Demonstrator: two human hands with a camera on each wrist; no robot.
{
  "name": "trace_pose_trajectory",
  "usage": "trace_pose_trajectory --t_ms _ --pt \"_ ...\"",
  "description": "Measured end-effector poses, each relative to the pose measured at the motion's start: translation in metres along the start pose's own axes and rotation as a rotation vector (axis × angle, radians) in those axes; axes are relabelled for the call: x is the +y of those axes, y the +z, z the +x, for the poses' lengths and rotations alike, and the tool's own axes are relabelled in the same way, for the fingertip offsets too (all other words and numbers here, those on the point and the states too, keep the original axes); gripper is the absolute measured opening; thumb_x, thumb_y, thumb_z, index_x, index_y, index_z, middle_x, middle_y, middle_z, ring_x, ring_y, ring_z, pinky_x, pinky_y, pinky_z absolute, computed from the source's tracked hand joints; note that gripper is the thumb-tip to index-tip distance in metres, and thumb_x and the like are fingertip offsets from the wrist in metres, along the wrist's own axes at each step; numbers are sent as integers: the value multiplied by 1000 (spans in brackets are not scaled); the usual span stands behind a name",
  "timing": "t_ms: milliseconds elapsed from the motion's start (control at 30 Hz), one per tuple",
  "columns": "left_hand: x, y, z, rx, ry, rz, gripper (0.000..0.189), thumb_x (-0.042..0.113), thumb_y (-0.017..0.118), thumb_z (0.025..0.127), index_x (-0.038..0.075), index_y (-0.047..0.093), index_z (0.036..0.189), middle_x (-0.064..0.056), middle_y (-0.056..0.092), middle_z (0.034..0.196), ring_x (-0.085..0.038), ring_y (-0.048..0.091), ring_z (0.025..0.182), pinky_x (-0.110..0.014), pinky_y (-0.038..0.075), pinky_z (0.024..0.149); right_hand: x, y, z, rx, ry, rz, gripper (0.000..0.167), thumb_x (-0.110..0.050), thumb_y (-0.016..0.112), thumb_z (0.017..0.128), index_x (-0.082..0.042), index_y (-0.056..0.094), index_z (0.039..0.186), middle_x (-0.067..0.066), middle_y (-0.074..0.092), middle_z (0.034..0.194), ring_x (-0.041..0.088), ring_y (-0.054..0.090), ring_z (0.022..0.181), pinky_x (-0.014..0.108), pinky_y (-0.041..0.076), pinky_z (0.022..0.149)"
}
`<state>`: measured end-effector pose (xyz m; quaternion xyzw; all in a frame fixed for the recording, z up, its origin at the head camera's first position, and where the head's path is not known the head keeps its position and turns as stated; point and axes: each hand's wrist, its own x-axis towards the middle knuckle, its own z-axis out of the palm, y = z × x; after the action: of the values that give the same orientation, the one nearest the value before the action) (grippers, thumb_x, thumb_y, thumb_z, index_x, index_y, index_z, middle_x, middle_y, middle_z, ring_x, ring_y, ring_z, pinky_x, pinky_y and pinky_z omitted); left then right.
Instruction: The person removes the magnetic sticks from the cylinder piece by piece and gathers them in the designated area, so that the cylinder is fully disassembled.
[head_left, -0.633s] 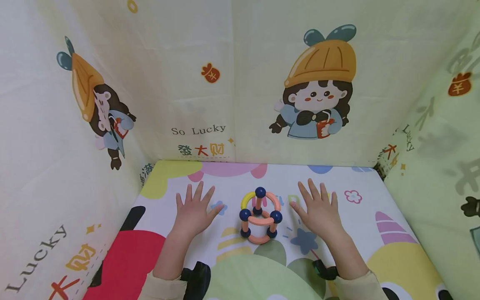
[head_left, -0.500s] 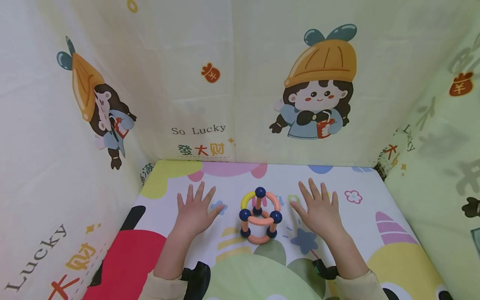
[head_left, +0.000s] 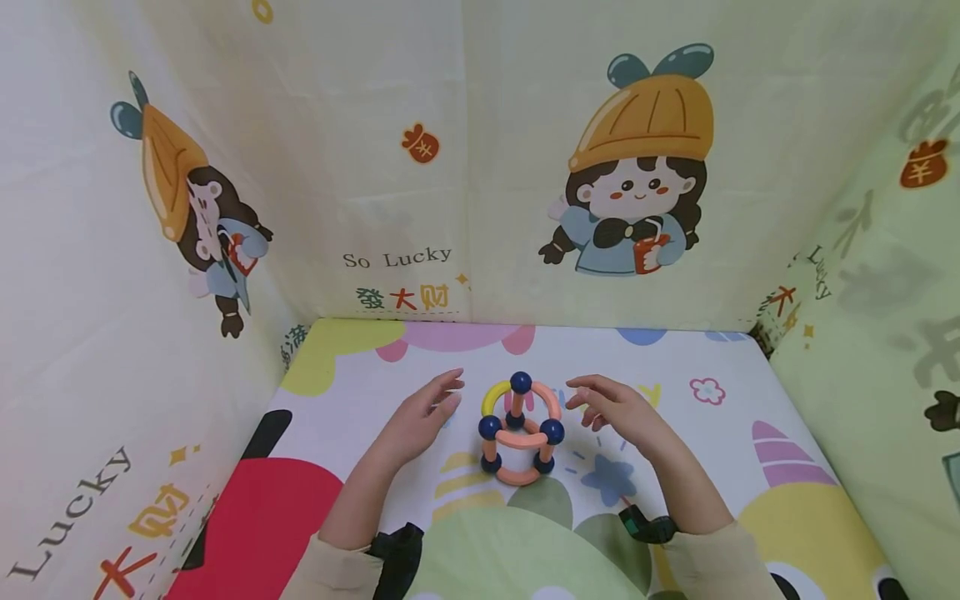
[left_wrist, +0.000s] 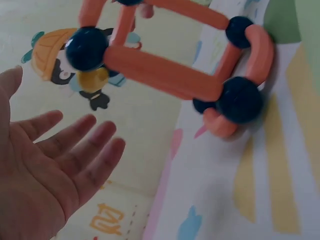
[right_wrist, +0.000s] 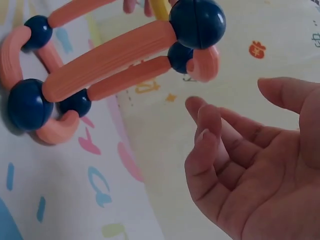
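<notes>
A toy frame of dark blue balls joined by salmon and yellow rods (head_left: 522, 440) stands upright on the patterned mat, midway between the hands. To its left is my left hand (head_left: 422, 418), turned on edge with the palm toward the toy and fingers apart from it. On the other side my right hand (head_left: 617, 410) faces inward, its fingers loosely bent. Both hands hold nothing. Up close in the left wrist view, a salmon rod (left_wrist: 162, 72) spans two blue balls beyond the relaxed fingers. A blue ball (right_wrist: 197, 22) shows above the right fingertips in the right wrist view.
The mat (head_left: 675, 450) carries printed shapes and lies on a flat surface. Pale printed cloth (head_left: 510, 208) rises as walls at the back, left and right. Each wrist wears a black strapped device (head_left: 397, 558).
Both hands have turned from palm down with spread fingers to palms facing inward, and have moved closer to the toy. The toy has stayed in place.
</notes>
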<state>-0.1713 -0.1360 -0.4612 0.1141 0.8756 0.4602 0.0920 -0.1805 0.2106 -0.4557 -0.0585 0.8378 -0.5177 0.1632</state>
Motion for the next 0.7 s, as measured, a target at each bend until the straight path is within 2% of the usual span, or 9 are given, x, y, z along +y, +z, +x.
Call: trace_pose_trajectory --t_ms 33,133,200,300,467,600,700 --pt "1 4 1 -35 9 -52 53 51 49 100 38 37 150 0 54 144 -28 56 129 -48 47 104 0 0 2 -24 9 37 42 -42 51 102 -18 56 136 13 69 116 40 63 91 38 54 77" --pt "0 15 4 -114 6 -130 54 50 50 100 41 34 150 -3 55 142 -30 63 118 -46 52 97 0 3 8 -79 16 59 42 -39 51 102 -20 53 139 12 68 113 41 61 87 35 52 75" --pt "-1 22 5 -160 -4 -181 56 52 51 99 42 31 151 -6 53 143 -29 64 115 -46 54 95 0 6 10 -101 25 54 43 -39 52 102 -22 51 141 15 68 110 38 61 81 36 51 75" --pt "-5 30 5 -203 -4 -218 60 53 52 98 46 26 152 -10 51 144 -24 67 108 -43 56 91 0 10 13 -118 36 39 48 -41 55 100 -24 49 144 18 66 95 30 59 71 38 47 74" --pt "-8 36 6 -225 34 -235 65 52 55 97 48 21 152 -10 55 138 -19 69 102 -35 58 83 0 16 16 -162 17 54 53 -46 57 98 -24 48 145 12 54 73 22 51 62 36 42 70" --pt "-5 37 6 -229 44 -214 65 52 56 97 46 23 153 -6 60 130 -20 69 97 -33 58 79 1 17 18 -198 -16 94 45 -41 54 100 -20 53 140 11 48 71 21 46 60 36 40 66" --pt "-2 37 6 -227 44 -190 67 54 55 96 41 24 154 -4 63 122 -21 69 94 -36 58 80 2 18 19 -221 -40 108 44 -41 53 101 -18 54 139 11 48 73 20 45 60 34 40 65"
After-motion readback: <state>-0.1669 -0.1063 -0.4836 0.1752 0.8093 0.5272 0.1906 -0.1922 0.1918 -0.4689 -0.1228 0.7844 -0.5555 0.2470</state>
